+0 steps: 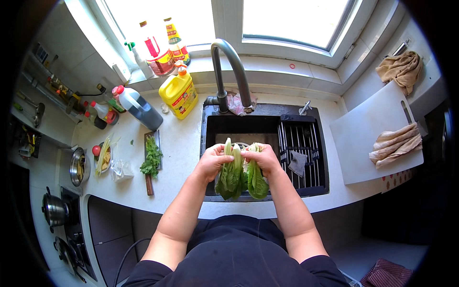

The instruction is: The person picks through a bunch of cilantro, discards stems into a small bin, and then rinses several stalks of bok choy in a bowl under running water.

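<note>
Over the front of the dark sink (241,125), both of my hands hold long green lettuce leaves (232,178) by their pale stem ends, with the leafy parts hanging down. My left hand (213,160) pinches one bunch of stems. Close beside it, my right hand (266,158) grips another lettuce bunch (258,184). Part of a round rim shows behind the leaves in the sink; my hands hide most of it. The tall grey faucet (234,62) arches above the basin.
A black drying rack (313,143) with a grey cloth (298,163) covers the sink's right side. To the left lie a knife (149,184) and green herbs (152,158). A yellow jug (179,93) stands behind them. At right is a white cutting board (349,138) with a beige cloth (396,145).
</note>
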Demonstrator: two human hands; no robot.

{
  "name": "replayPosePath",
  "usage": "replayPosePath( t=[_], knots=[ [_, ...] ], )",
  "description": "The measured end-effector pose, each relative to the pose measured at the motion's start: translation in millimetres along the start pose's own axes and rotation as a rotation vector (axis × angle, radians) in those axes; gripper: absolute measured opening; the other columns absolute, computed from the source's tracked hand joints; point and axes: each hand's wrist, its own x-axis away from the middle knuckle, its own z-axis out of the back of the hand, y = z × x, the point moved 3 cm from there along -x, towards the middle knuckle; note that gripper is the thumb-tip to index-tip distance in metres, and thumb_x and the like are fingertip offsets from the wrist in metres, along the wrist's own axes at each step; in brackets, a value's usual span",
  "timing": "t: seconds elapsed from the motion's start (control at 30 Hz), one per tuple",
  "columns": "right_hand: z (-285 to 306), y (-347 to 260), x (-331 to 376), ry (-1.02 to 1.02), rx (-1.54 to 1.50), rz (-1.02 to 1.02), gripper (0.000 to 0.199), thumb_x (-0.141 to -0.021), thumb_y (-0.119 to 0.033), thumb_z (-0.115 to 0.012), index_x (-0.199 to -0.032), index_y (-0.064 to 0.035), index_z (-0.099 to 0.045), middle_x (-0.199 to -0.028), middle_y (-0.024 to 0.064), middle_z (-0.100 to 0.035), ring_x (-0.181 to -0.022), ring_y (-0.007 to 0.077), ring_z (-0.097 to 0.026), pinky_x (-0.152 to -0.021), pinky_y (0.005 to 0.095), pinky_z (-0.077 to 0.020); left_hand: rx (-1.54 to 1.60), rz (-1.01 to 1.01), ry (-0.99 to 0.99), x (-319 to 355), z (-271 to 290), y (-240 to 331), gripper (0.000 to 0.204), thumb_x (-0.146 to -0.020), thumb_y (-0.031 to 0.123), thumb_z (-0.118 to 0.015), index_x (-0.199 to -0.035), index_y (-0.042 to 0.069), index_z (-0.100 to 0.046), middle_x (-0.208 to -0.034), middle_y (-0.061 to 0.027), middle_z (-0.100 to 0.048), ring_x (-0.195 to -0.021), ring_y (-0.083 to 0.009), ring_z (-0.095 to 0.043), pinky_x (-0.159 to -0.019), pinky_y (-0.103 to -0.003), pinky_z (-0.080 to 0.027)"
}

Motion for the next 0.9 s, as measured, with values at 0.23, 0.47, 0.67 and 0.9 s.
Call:
replayPosePath(
  t=[0.23, 0.47, 0.67, 0.9],
  knots=[
    [-8, 1, 1, -0.004, 0.038, 0.025, 0.014, -0.069, -0.009, -0.072, -0.076, -0.0009, -0.063, -0.065, 0.0031, -0.059, -0.057, 0.0096, -0.054, -0.053, 0.0232, -0.0431, -0.060, -0.007, 0.104, 1, -19, -3, 0.024, -0.077, 0.009, -0.069, -0.095, 0.001, -0.055, -0.088, -0.0085, -0.062, -0.078, -0.0165, -0.062, -0.071, -0.029, -0.051],
    [19, 1, -3, 0.154, 0.143, 0.113, 0.011, -0.070, -0.009, -0.070, -0.070, -0.0016, -0.062, -0.063, 0.0020, -0.059, -0.055, 0.0088, -0.052, -0.051, 0.0240, -0.0412, -0.041, -0.201, 0.240, 7, 7, 24, 0.014, -0.076, 0.002, -0.063, -0.087, 0.001, -0.054, -0.079, -0.0127, -0.063, -0.070, -0.0203, -0.063, -0.065, -0.031, -0.052],
    [42, -10, 1, 0.308, 0.129, 0.176, 0.010, -0.071, -0.008, -0.069, -0.069, -0.0029, -0.061, -0.061, 0.0019, -0.058, -0.053, 0.0086, -0.052, -0.049, 0.0239, -0.0409, -0.195, -0.264, 0.500, 17, 31, 44, 0.012, -0.075, 0.002, -0.054, -0.086, 0.003, -0.050, -0.067, -0.0092, -0.056, -0.054, -0.0166, -0.056, -0.051, -0.028, -0.048],
    [24, -25, 4, 0.141, 0.105, 0.106, 0.015, -0.071, -0.009, -0.073, -0.077, -0.0013, -0.063, -0.069, 0.0021, -0.061, -0.059, 0.0090, -0.056, -0.055, 0.0238, -0.0469, -0.563, -0.309, 0.279, 10, -12, 32, 0.026, -0.071, 0.011, -0.073, -0.091, 0.004, -0.058, -0.072, -0.0025, -0.058, -0.056, -0.0077, -0.055, -0.049, -0.021, -0.045]
  ],
)
